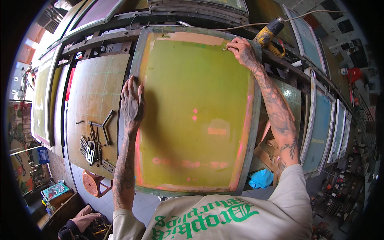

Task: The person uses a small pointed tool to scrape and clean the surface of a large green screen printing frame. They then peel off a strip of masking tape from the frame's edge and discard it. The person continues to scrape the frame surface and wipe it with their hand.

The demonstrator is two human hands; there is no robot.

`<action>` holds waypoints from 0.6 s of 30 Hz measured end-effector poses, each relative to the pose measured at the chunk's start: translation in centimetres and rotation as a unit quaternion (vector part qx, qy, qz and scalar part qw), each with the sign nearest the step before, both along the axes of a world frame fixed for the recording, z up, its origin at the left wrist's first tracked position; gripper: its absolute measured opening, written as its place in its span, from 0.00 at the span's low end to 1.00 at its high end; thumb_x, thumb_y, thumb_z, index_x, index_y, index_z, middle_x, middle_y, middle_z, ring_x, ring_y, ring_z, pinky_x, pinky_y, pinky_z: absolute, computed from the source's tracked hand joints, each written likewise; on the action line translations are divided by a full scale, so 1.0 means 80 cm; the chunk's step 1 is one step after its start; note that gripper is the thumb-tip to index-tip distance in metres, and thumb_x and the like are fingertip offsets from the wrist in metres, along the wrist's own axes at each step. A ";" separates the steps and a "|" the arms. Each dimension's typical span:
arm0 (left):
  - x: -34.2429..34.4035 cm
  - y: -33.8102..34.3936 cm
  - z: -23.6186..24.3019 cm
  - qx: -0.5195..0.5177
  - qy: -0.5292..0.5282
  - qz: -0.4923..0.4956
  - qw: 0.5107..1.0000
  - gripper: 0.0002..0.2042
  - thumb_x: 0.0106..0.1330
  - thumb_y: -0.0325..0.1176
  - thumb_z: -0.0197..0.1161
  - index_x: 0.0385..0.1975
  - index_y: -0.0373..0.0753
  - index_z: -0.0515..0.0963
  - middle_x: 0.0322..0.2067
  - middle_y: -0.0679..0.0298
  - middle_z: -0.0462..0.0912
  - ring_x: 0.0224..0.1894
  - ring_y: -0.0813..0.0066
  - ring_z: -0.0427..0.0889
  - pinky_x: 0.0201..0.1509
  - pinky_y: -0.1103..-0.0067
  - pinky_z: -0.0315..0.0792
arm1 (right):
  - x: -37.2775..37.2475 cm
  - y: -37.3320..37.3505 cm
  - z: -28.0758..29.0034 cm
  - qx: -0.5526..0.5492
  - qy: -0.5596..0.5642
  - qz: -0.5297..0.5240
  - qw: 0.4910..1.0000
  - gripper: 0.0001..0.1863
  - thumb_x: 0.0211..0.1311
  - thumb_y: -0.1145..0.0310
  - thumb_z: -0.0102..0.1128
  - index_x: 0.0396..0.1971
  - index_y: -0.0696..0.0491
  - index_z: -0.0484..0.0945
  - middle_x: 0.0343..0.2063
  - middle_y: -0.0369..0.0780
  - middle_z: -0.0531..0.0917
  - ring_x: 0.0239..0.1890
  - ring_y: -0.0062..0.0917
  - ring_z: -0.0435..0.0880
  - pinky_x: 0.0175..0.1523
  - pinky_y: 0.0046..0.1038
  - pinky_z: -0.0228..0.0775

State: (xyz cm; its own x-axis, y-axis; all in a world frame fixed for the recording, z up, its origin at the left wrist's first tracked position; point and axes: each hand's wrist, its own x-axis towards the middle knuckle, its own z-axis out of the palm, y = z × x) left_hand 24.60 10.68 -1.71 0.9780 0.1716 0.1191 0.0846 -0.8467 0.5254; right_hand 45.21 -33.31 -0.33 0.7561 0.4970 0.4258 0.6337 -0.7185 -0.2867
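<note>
A large screen printing frame (192, 88) with yellow-green mesh and pink markings lies before me. Brown tape (190, 39) runs along its far edge, and pinkish tape lines its sides. My left hand (133, 102) rests with fingers stretched along the frame's left edge. At the far right corner of the mesh, my right hand (241, 51) is closed in a pinch. A small bit shows at its fingertips, too small to name.
On the board (94, 80) to the left lie a dark Y-shaped wrench (105, 126) and several metal parts. A yellow drill (269, 33) sits beyond the frame's far right corner. Bluish screens (318, 124) stand at right. A blue cloth (261, 179) and brown stool (94, 184) are near me.
</note>
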 end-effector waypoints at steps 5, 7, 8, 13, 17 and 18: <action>0.001 -0.005 -0.007 -0.003 -0.040 0.019 0.999 0.29 0.80 0.51 0.45 0.74 0.41 0.61 0.70 0.49 0.66 0.74 0.51 0.61 0.76 0.62 0.56 | -0.001 0.002 0.003 -0.004 0.011 0.003 1.000 0.06 0.60 0.72 0.66 0.36 0.50 0.89 0.35 0.36 0.83 0.42 0.33 0.78 0.54 0.33 0.70; 0.001 -0.004 -0.008 -0.003 -0.043 0.019 0.999 0.29 0.80 0.51 0.45 0.74 0.41 0.61 0.70 0.49 0.66 0.73 0.51 0.62 0.76 0.62 0.57 | 0.000 0.003 0.005 -0.009 0.023 0.005 1.000 0.06 0.60 0.71 0.66 0.36 0.50 0.89 0.35 0.36 0.83 0.42 0.33 0.78 0.53 0.33 0.69; 0.001 -0.004 -0.009 -0.003 -0.045 0.018 0.999 0.29 0.80 0.51 0.45 0.74 0.41 0.61 0.70 0.49 0.66 0.73 0.51 0.62 0.76 0.62 0.57 | 0.000 0.002 0.006 -0.013 0.029 0.005 0.999 0.06 0.60 0.71 0.66 0.36 0.50 0.89 0.35 0.36 0.83 0.42 0.33 0.78 0.53 0.33 0.69; 0.002 0.004 -0.019 0.008 -0.063 0.005 0.998 0.29 0.80 0.51 0.45 0.73 0.41 0.61 0.70 0.49 0.66 0.73 0.51 0.62 0.76 0.62 0.57 | 0.000 0.003 0.005 -0.012 0.031 0.007 0.999 0.06 0.60 0.71 0.66 0.36 0.50 0.89 0.35 0.35 0.83 0.42 0.33 0.77 0.54 0.33 0.69; 0.002 0.001 -0.018 0.004 -0.060 0.015 0.998 0.29 0.80 0.51 0.45 0.73 0.41 0.61 0.70 0.49 0.66 0.73 0.52 0.62 0.76 0.62 0.57 | -0.006 0.004 0.008 -0.022 0.044 -0.003 0.999 0.06 0.60 0.71 0.67 0.36 0.51 0.88 0.35 0.36 0.83 0.42 0.33 0.78 0.55 0.33 0.69; 0.002 0.000 -0.016 0.003 -0.058 0.018 0.998 0.29 0.80 0.51 0.45 0.73 0.41 0.61 0.70 0.49 0.66 0.73 0.52 0.62 0.76 0.62 0.57 | -0.007 0.004 0.008 -0.016 0.044 -0.004 0.999 0.06 0.61 0.71 0.66 0.36 0.51 0.88 0.35 0.36 0.83 0.43 0.33 0.78 0.54 0.34 0.70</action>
State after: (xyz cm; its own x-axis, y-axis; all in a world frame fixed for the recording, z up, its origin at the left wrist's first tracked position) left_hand 24.75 10.66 -3.02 0.9510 0.2050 0.2313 0.0541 -0.8472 0.5286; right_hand 44.63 -32.96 0.31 0.7933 0.5038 0.3418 0.6020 -0.7327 -0.3173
